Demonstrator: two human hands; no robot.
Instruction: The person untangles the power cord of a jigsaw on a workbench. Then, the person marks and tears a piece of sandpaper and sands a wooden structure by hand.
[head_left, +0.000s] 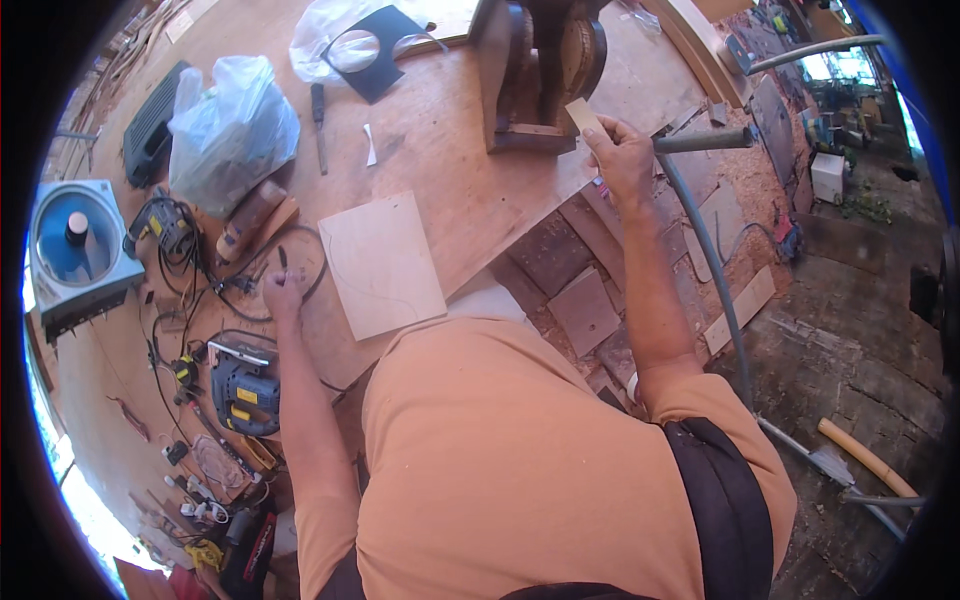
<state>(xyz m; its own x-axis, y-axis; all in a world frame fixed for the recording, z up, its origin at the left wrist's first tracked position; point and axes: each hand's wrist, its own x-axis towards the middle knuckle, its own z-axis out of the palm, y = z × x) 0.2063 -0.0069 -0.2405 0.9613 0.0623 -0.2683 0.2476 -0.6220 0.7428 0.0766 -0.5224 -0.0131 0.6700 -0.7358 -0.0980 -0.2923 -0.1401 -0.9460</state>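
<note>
My left hand [284, 292] is closed around a short dark pen-like stick [283, 258], just above the table beside a looped cable. Right of it lies a pale square board [382, 265] with a thin curved line drawn across it. My right hand [625, 165] reaches far forward and pinches a small flat tan piece [583, 116], thin like a strip of wood or card. That piece is right beside a dark brown wooden stand [535, 137] with curved sides, and I cannot tell whether the two touch.
On the left are a jigsaw [245, 390], a blue-grey box with a round opening [75, 235], a plastic bag [235, 125] and tangled cables. A chisel-like tool [318, 125] lies farther back. Wood offcuts [585, 310] and a grey pipe [705, 141] are on the right.
</note>
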